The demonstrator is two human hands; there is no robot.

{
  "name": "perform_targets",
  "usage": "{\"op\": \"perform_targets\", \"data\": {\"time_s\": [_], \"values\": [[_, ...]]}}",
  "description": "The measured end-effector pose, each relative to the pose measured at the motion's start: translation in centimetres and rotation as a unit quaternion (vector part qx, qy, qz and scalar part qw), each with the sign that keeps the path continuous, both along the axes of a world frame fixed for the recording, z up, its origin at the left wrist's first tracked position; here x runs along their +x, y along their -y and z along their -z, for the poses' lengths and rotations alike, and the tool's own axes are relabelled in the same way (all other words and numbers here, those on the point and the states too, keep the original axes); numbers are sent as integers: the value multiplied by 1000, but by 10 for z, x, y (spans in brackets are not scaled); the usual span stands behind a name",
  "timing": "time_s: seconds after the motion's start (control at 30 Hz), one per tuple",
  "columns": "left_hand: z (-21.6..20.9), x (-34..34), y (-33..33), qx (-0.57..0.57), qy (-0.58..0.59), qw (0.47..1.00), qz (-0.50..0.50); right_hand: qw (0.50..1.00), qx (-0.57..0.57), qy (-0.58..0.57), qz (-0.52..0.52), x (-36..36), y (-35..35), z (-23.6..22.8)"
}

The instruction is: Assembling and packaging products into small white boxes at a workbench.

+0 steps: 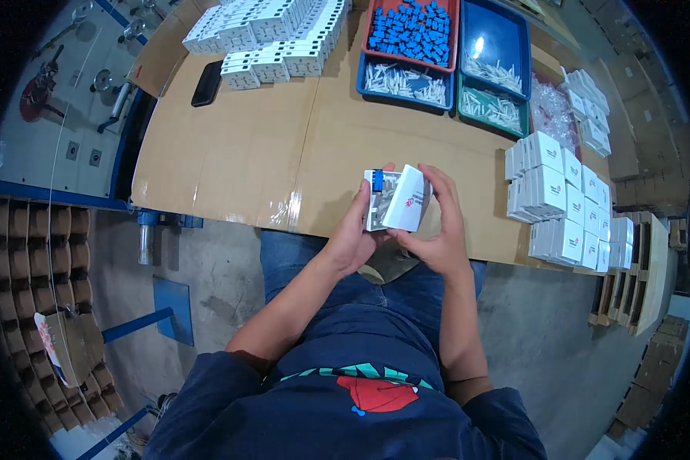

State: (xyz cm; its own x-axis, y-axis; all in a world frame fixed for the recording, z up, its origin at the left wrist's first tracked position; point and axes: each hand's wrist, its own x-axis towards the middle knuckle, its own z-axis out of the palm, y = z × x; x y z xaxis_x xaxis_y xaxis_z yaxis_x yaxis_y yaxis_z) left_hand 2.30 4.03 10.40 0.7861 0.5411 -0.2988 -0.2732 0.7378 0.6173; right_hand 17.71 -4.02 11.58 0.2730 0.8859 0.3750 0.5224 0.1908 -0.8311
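Observation:
My left hand [350, 244] grips a white plastic box base [372, 218] by its left side, just above the table's near edge. A blue terminal block [377, 181] sits in the base's upper left corner, and greyish parts show in its interior. My right hand [446, 249] holds a white cover [411, 201] with red print between thumb and fingers. The cover stands tilted along the right side of the base, leaving the inside partly visible. Whether the two pieces are joined along that side I cannot tell.
Cardboard covers the table [230, 161]. White housings [284, 50] are stacked far left beside a black phone [207, 84]. At the back stand a red tray [366, 46] of blue terminal blocks and blue and green trays [468, 115] of white pieces. White boxes [548, 188] are piled right.

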Motion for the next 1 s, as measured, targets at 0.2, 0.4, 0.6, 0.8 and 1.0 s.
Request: {"op": "perform_targets", "data": {"time_s": [0.2, 0.4, 0.6, 0.8, 1.0], "values": [[0, 1, 0, -20, 7, 1000, 18, 999, -15, -49, 6, 4, -1, 2], [10, 3, 0, -29, -9, 999, 23, 999, -20, -28, -11, 7, 0, 7], [4, 1, 2, -23, -49, 999, 7, 999, -27, -27, -20, 2, -1, 5], [9, 3, 1, -28, -54, 998, 6, 998, -43, -13, -35, -2, -2, 7], [13, 5, 1, -24, -81, 996, 1, 998, -54, 1, -43, -2, -2, 8]]}}
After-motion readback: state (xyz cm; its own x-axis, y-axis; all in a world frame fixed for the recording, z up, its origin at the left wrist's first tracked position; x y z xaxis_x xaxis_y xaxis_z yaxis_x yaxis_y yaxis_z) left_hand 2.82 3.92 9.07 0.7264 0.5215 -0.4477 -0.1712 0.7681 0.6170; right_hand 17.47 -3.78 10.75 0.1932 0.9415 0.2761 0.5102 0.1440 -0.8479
